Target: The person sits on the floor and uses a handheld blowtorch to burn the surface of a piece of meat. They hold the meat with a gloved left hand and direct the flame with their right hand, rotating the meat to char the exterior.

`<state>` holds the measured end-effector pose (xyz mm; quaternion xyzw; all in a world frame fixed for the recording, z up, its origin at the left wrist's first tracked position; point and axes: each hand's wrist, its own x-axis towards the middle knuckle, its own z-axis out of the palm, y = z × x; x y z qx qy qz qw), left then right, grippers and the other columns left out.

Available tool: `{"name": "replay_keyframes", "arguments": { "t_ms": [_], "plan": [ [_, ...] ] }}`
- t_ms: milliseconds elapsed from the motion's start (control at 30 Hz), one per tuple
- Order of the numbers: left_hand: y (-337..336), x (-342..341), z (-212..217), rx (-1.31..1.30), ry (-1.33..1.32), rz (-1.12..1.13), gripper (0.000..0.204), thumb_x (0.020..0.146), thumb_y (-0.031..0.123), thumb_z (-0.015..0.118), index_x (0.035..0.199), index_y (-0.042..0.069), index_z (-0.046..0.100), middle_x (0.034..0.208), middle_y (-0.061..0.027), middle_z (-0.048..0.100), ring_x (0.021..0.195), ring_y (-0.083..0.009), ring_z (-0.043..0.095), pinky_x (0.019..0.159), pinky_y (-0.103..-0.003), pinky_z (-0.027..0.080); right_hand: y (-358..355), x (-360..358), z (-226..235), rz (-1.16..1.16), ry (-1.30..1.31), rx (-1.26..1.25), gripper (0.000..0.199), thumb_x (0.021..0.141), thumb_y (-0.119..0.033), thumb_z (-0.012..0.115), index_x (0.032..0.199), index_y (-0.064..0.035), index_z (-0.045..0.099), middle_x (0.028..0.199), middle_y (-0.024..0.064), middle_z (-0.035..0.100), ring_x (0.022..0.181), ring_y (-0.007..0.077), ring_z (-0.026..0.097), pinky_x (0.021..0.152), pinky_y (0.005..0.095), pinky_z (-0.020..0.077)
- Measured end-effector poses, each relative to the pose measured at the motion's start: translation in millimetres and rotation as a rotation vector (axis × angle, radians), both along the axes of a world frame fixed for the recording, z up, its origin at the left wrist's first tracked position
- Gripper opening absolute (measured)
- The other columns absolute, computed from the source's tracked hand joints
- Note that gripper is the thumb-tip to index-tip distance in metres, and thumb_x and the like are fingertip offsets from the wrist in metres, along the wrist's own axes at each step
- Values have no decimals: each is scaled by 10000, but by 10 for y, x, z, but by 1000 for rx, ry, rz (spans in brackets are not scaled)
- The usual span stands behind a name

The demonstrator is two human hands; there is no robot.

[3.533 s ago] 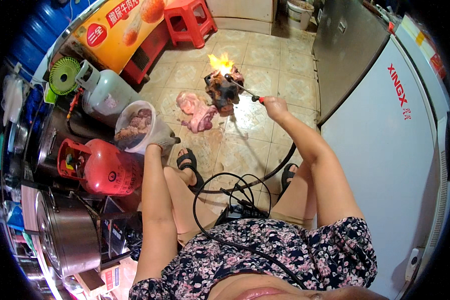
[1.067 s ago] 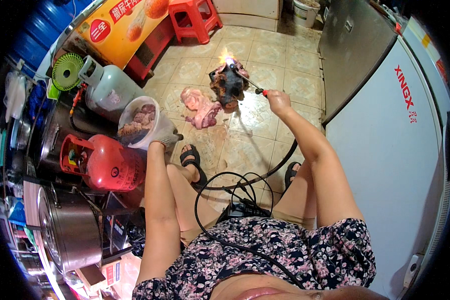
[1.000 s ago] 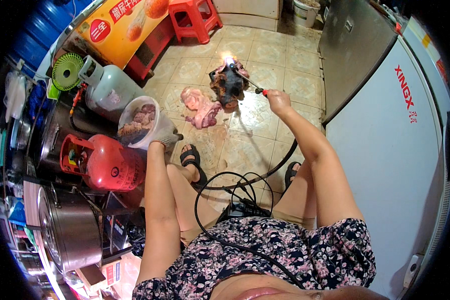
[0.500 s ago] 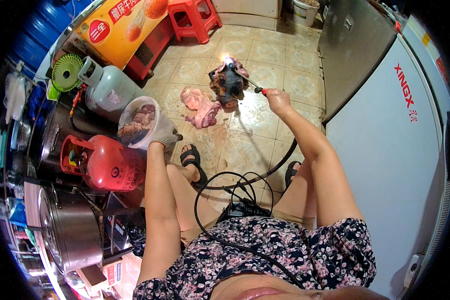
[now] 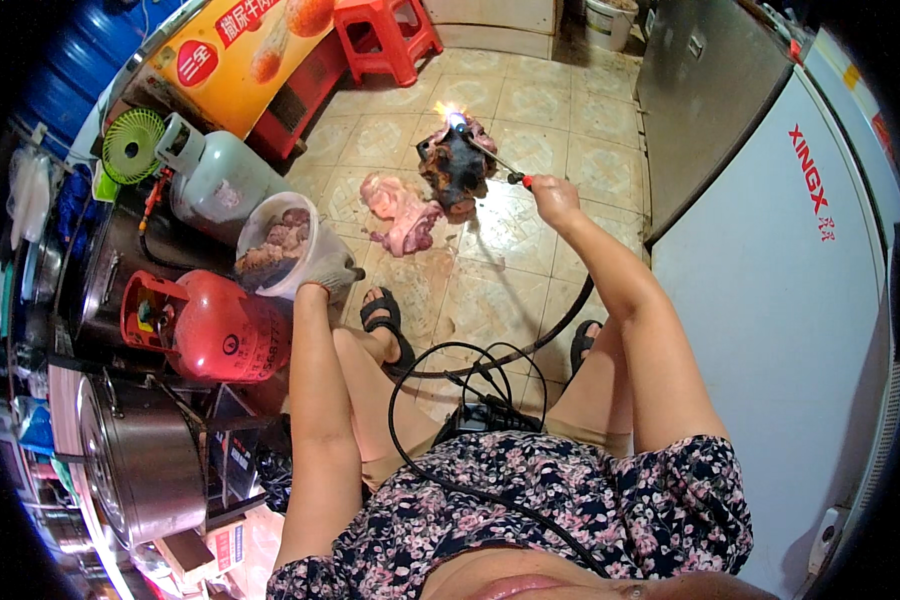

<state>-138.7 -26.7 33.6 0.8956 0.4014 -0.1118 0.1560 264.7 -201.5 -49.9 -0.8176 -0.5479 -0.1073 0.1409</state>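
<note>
My right hand (image 5: pixel 553 198) grips a gas torch (image 5: pixel 495 164) with a red valve, its flame burning on a charred dark piece of meat (image 5: pixel 452 170) on the tiled floor. A pale pink raw piece of meat (image 5: pixel 402 212) lies just left of it. My left hand (image 5: pixel 322 280), in a grey glove, holds the rim of a white bucket (image 5: pixel 290 248) filled with meat pieces. A black hose (image 5: pixel 530 345) runs from the torch back past my legs.
A red gas cylinder (image 5: pixel 215 325) and a grey-green gas cylinder (image 5: pixel 215 175) stand at my left, beside a large steel pot (image 5: pixel 140 465) and a green fan (image 5: pixel 132 145). A white chest freezer (image 5: pixel 800 300) fills the right side. Red plastic stools (image 5: pixel 385 35) stand far ahead.
The flame has shrunk and the torch tip has shifted slightly on the charred meat. My left hand stays on the bucket.
</note>
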Motion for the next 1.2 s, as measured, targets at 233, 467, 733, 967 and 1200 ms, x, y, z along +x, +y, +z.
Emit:
{"name": "replay_keyframes", "arguments": {
  "t_ms": [233, 467, 733, 967, 1200],
  "plan": [
    [-32, 33, 31, -7, -10, 11, 399, 727, 343, 670, 858, -32, 635, 789, -218, 620, 752, -321, 606, 709, -391, 450, -18, 0, 10, 14, 17, 16, 123, 794, -75, 472, 788, -43, 591, 772, 185, 642, 730, 350, 640, 603, 450, 506],
    [-1, 23, 17, 7, 14, -22, 392, 739, 336, 661, 877, -29, 637, 797, -222, 625, 756, -337, 608, 717, -398, 450, -5, -21, -16, 27, -18, -61, 108, 777, -49, 491, 786, -46, 598, 765, 183, 645, 743, 344, 645, 605, 442, 509],
    [-28, 35, 22, 35, 18, -11, 398, 753, 344, 658, 891, -29, 644, 845, -236, 631, 796, -342, 615, 741, -399, 448, -65, -106, 61, 79, 17, -103, 105, 750, -43, 508, 784, -54, 607, 790, 178, 648, 771, 342, 642, 631, 435, 508],
    [-52, 90, 45, 59, 54, -19, 398, 736, 355, 674, 886, -13, 660, 857, -231, 629, 800, -345, 613, 744, -397, 454, -96, -87, 44, 82, 19, -121, 106, 750, -45, 506, 787, -54, 604, 793, 178, 646, 770, 347, 637, 631, 442, 503],
    [-24, 94, -12, 178, 60, -61, 403, 718, 383, 681, 889, 18, 678, 880, -208, 635, 847, -338, 608, 772, -395, 459, -132, -91, 72, 63, 0, -152, 144, 814, -134, 495, 836, -133, 638, 868, 131, 662, 828, 302, 644, 677, 397, 514]
  ]
}}
